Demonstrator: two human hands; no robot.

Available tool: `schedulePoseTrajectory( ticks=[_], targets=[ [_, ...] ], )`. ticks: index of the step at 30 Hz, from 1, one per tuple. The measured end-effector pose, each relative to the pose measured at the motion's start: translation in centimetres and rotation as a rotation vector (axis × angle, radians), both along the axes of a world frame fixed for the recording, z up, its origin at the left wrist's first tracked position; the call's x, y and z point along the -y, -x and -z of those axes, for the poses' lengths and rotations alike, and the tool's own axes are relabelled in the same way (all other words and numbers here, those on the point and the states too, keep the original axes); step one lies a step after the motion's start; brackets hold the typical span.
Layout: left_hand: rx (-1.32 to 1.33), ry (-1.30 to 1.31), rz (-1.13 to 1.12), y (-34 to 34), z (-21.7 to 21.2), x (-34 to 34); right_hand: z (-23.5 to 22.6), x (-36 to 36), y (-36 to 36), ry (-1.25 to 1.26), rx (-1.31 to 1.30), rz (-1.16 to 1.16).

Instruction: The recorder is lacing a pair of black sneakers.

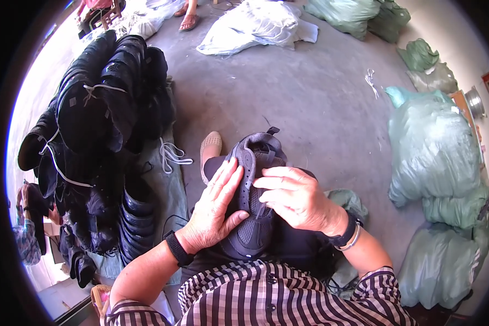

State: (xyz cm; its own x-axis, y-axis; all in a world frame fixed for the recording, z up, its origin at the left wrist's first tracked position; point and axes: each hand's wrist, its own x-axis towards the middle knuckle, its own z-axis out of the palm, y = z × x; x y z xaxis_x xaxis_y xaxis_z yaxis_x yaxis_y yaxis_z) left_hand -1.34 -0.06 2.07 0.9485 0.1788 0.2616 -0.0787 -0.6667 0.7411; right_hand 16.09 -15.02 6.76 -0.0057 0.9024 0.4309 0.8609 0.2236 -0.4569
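Observation:
A dark grey sneaker [250,239] rests on my lap, its toe toward me and its padded collar away from me. My left hand [212,211] holds its left side, with the fingers laid long against the row of eyelets and the thumb over the toe area. At the right edge of the lacing opening, my right hand [296,196] has thumb and fingers drawn together in a pinch. A thin dark strand shows below those fingertips, but what they hold is too small to make out.
Stacked black shoe parts [84,114], some tied with white cord, stand at my left. Looped white cord [172,156] lies beside them. Full green plastic bags [434,149] line the right wall. A white sack [255,26] lies farther off, near another person's foot [189,22].

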Motion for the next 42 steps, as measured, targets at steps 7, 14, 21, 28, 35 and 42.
schedulePoseTrajectory(
  ticks=[7,14,21,28,35,42],
  targets=[
    [-0.023,-0.111,-0.057,-0.2,-0.5,1.0,0.4,-0.4,0.7,-0.002,0.016,0.094],
    [-0.03,-0.199,-0.055,0.4,-1.2,0.7,-0.5,3.7,3.1,0.222,-0.628,0.297],
    [-0.109,-0.298,-0.022,-0.1,-2.4,-0.5,0.8,5.0,4.4,0.41,-0.768,0.52],
    [-0.125,-0.348,0.003,-0.2,-2.8,-0.6,1.0,4.1,5.2,0.213,-0.409,0.547],
    [-0.19,-0.401,-0.016,-0.7,-3.1,-0.2,1.3,3.5,5.7,0.16,-0.351,0.581],
    [-0.16,-0.305,-0.032,-0.4,-2.8,-0.1,1.6,3.8,6.3,0.137,-0.255,0.577]
  ],
)
